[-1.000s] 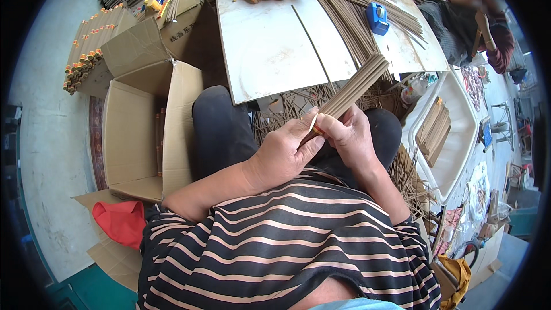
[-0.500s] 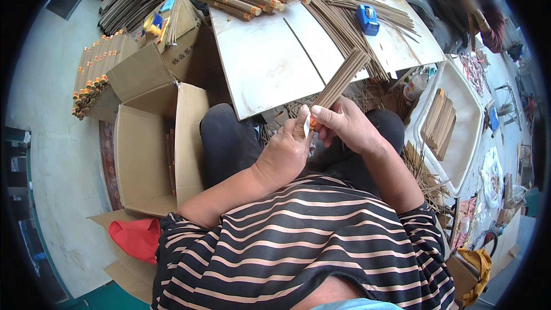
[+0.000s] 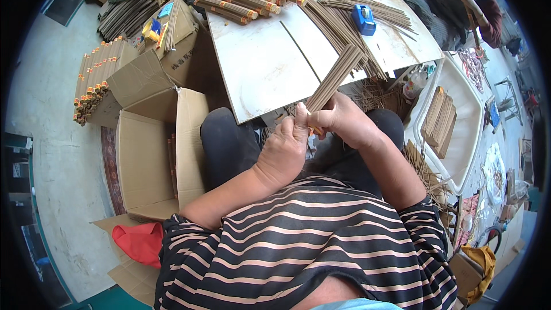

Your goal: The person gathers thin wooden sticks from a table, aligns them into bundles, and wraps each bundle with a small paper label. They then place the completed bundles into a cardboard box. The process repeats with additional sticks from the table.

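Observation:
A bundle of thin brown incense sticks (image 3: 338, 76) slants up and away to the right from my two hands, above my lap. My right hand (image 3: 345, 121) is wrapped round its lower part, thumb across the sticks. My left hand (image 3: 284, 144) is closed at the near end of the bundle, its thumb pressed against the sticks beside the right thumb. Below the fingers shows a bit of a red and orange paper band (image 3: 316, 131). The hands hide the rest of the band and the bundle's near end.
Ahead stands a white table (image 3: 258, 63) with banded incense bundles (image 3: 247, 0), loose sticks (image 3: 373, 11) and a blue tape dispenser (image 3: 364, 20). At left is an open cardboard box (image 3: 146, 161); at right, a white tub (image 3: 466, 149) with sticks. Another person (image 3: 459, 11) sits at far right.
The white paper edge by my left thumb no longer shows. Both thumbs have shifted slightly to the left and sit closer together, and the bundle has moved a little left.

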The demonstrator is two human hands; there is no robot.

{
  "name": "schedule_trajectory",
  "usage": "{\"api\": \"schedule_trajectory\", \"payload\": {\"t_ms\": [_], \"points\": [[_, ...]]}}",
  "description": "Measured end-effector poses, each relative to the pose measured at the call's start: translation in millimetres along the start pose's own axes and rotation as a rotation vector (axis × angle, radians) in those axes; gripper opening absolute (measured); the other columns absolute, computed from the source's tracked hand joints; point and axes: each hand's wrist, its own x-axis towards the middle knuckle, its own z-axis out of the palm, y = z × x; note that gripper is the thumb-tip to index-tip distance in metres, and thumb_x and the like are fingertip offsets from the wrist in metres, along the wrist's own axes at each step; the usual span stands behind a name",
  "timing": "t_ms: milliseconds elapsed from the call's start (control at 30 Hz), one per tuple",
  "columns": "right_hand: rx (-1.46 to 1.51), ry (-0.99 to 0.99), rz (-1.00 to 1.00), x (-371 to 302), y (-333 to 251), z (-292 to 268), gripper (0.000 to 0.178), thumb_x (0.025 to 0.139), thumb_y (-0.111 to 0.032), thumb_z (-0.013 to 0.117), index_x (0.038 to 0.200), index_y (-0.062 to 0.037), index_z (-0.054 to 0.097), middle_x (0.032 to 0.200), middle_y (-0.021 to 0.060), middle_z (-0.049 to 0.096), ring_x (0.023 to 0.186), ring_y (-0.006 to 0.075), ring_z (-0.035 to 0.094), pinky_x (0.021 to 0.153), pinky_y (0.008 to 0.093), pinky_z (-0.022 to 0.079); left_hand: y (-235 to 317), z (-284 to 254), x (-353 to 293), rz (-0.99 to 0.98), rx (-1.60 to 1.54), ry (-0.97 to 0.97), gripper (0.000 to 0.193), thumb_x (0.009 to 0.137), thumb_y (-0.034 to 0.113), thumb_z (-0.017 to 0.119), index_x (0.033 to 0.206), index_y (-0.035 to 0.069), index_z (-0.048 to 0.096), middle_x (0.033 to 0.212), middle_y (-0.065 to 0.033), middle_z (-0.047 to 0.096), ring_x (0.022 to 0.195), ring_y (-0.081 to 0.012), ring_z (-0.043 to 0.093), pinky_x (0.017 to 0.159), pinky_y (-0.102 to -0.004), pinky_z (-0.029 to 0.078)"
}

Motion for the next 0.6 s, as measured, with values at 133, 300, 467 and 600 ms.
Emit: {"api": "schedule_trajectory", "payload": {"t_ms": [133, 300, 467, 600], "points": [[0.026, 0.056, -0.124, 5, 17, -2, 0.045, 0.073, -0.036, 0.07, 0.089, 0.0032, 0.056, 0.072, 0.0058, 0.056, 0.059, 0.0114, 0.055, 0.051, 0.023, 0.046, 1, -3, 1, -0.011, -0.01, -0.008, 0.056, 0.084, 0.004, 0.052, 0.13, -0.015, 0.027, 0.083, -0.018, 0.049, 0.071, -0.0271, 0.056, 0.06, -0.0319, 0.052], [0.013, -0.004, -0.091, -2, 10, -2, 0.045, 0.074, -0.037, 0.072, 0.09, 0.0021, 0.056, 0.07, 0.0051, 0.058, 0.059, 0.0109, 0.056, 0.05, 0.0218, 0.046, 0, -3, 1, -0.043, -0.128, 0.041, 0.057, 0.083, 0.006, 0.057, 0.13, -0.013, 0.029, 0.088, -0.0203, 0.052, 0.07, -0.0319, 0.059, 0.059, -0.0347, 0.052], [0.014, -0.01, -0.077, -4, 6, -3, 0.041, 0.079, -0.02, 0.071, 0.102, 0.0052, 0.049, 0.075, 0.0096, 0.059, 0.058, 0.0111, 0.058, 0.049, 0.0223, 0.049, 1, -11, 3, -0.087, -0.299, 0.027, 0.056, 0.083, 0.006, 0.057, 0.129, -0.014, 0.03, 0.089, -0.0224, 0.053, 0.073, -0.0325, 0.059, 0.062, -0.036, 0.052], [0.028, -0.037, -0.109, -6, 3, -2, 0.038, 0.079, -0.016, 0.069, 0.104, 0.0041, 0.048, 0.074, 0.0082, 0.059, 0.057, 0.0095, 0.057, 0.048, 0.0212, 0.048, -2, -13, 2, -0.13, -0.475, 0.044, 0.054, 0.085, 0.006, 0.056, 0.131, -0.01, 0.031, 0.093, -0.0244, 0.054, 0.077, -0.0351, 0.06, 0.066, -0.0358, 0.052]]}}
